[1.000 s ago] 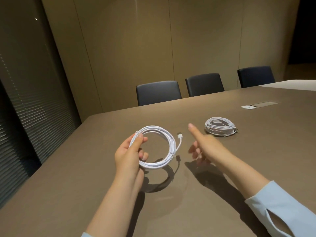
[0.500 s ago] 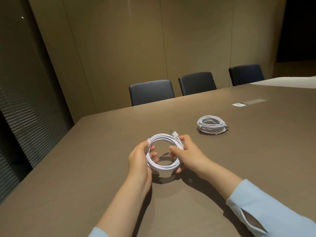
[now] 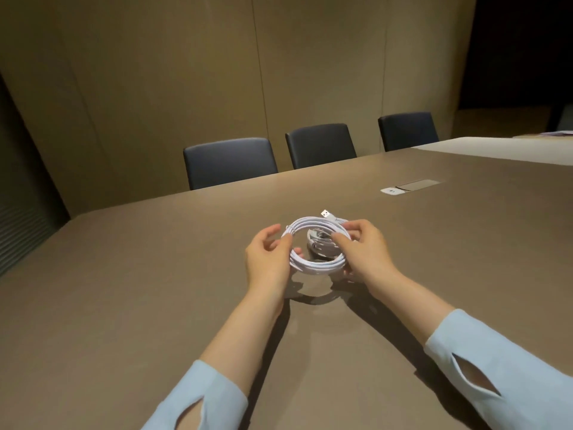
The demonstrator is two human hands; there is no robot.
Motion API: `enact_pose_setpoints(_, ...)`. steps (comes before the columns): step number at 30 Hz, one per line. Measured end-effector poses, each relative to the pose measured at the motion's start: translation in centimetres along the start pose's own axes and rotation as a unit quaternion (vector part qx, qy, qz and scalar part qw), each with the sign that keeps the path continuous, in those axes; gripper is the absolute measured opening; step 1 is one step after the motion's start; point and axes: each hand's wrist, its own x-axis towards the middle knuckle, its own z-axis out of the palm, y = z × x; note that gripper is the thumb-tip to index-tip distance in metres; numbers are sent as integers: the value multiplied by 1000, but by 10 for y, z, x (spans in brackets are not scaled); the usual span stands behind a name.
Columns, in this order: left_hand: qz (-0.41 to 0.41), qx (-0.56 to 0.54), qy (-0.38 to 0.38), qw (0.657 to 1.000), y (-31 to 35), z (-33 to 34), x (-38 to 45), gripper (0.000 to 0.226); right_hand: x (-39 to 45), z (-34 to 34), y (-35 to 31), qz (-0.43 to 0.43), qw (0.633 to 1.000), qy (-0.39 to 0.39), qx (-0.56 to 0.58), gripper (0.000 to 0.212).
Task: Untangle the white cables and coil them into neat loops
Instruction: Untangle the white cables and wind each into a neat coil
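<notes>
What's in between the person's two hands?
In the head view, a white coiled cable sits between the left hand and right hand, both gripping it. Another white coil shows through its ring.

The counter (image 3: pixel 155 305) before me is a broad brown surface with a matte finish, running far and to the right. One small coil of white cable (image 3: pixel 319 243) lies on it at centre; I see it only through the larger coil, so its contact with the surface is partly hidden. Farther right, a white socket plate (image 3: pixel 391 191) and a grey flap (image 3: pixel 418 184) sit flush in the top.
</notes>
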Motion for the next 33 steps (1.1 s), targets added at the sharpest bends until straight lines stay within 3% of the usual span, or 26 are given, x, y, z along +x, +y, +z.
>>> enact_pose_setpoints(9, 65, 46, -13, 997, -25, 59, 63, 11, 90, -13, 12, -26, 998, 55, -24, 4)
enact_pose_setpoints(17, 95, 151, 6, 984, -67, 77, 80, 26, 119, -17, 42, -2, 997, 37, -68, 8)
enact_pose_setpoints(21, 84, 160, 12, 984, -68, 78, 77, 18, 125, -17, 47, -7, 995, 20, -103, 12)
enact_pose_setpoints(23, 59, 142, -14, 988, -66, 78, 75, 33, 128, -17, 45, -19, 991, 10, -129, 9)
enact_pose_setpoints(27, 38, 160, -78, 983, -64, 83, 70, 93, 134, -17, 39, -18, 976, -48, -213, 16)
enact_pose_setpoints(33, 44, 200, -67, 977, -61, 90, 68, 126, 156, -28, 28, 0, 944, -147, -295, 12)
